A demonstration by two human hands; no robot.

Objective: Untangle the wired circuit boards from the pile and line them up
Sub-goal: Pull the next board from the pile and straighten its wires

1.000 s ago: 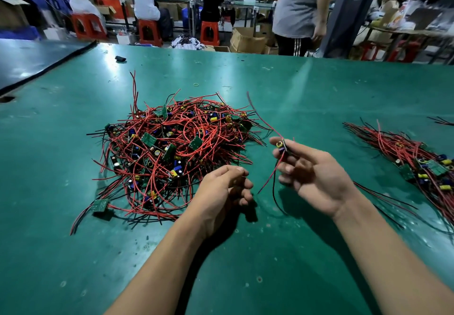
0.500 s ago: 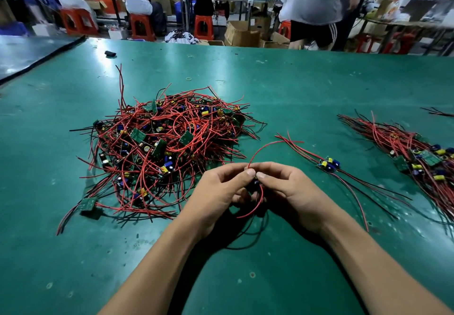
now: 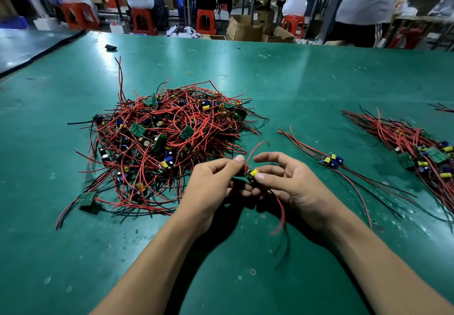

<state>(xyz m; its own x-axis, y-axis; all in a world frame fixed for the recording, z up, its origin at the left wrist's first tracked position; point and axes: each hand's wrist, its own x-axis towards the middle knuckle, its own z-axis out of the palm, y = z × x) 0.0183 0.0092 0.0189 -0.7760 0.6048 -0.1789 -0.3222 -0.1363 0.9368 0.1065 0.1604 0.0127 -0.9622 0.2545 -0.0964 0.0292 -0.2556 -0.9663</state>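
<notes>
— Where did we have the wired circuit board [image 3: 251, 174] at that moment?

— Between both our hands, lifted just above the green tabletop [image 3: 294, 81], close to the near right edge of the pile [image 3: 167, 137] but clear of it.

— And how did we grip it?

— Our left hand [image 3: 213, 182] curled its fingers under the board, with the thumb tip right beside the red lead [image 3: 255, 146] that arched up from it. Our right hand [image 3: 292, 187] pinched it from the other side, thumb pressed against the yellow capacitor and forefinger hooked over the top.

— What about its other wires?

— They hung down below our right palm, one red and one dark, both blurred.

— What lay to our right?

— A single board [image 3: 331, 160] lay flat with its wires fanned out both ways, well apart from the pile. Beyond it we had the lined-up bundle [image 3: 422, 150], with its wires running roughly the same way.

— Anything else on the tabletop?

— A rubber band [image 3: 189, 73] lay past the pile, and one loose board [image 3: 87, 198] lay at its near left edge.
</notes>
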